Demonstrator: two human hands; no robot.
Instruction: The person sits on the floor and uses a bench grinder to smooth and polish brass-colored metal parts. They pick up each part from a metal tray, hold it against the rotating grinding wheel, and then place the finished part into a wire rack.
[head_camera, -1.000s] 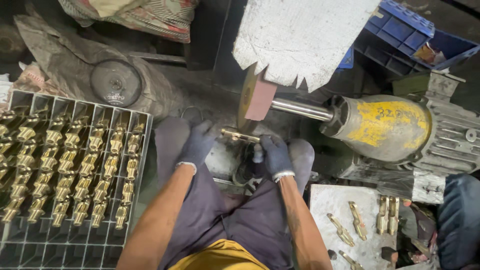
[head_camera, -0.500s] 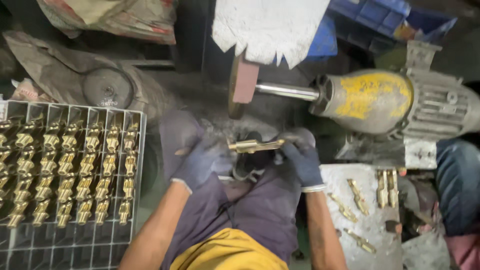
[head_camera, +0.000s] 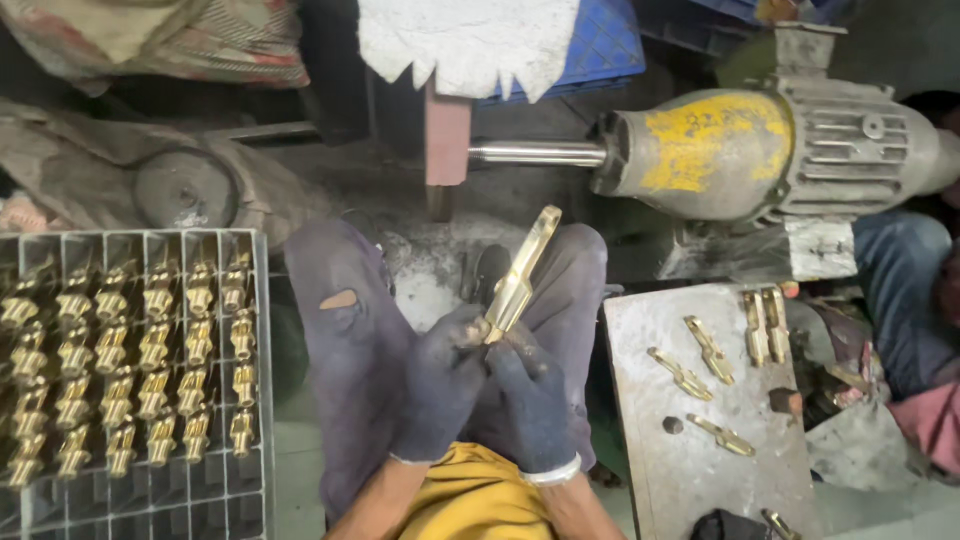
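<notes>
Now, hands: two, both in dark gloves; left hand (head_camera: 440, 385) and right hand (head_camera: 528, 400) are closed together around the lower end of one brass fitting (head_camera: 520, 275).
Brass fitting: long, flat, shiny gold, tilted up and away over the person's knees, a slotted tip at the top, just below the grinding wheel (head_camera: 446, 140).
Motors: one, grey and yellow bench grinder motor (head_camera: 740, 150), its shaft running left to the wheel.
Grid tray (head_camera: 262, 400): one, at left; rows of brass pieces (head_camera: 150, 350) stand in its cells, roughly two dozen, the near edge cells bare.
Metal plate (head_camera: 700, 460): one, at right; about six loose brass parts (head_camera: 705, 345) lie along its far edge and middle.
</notes>
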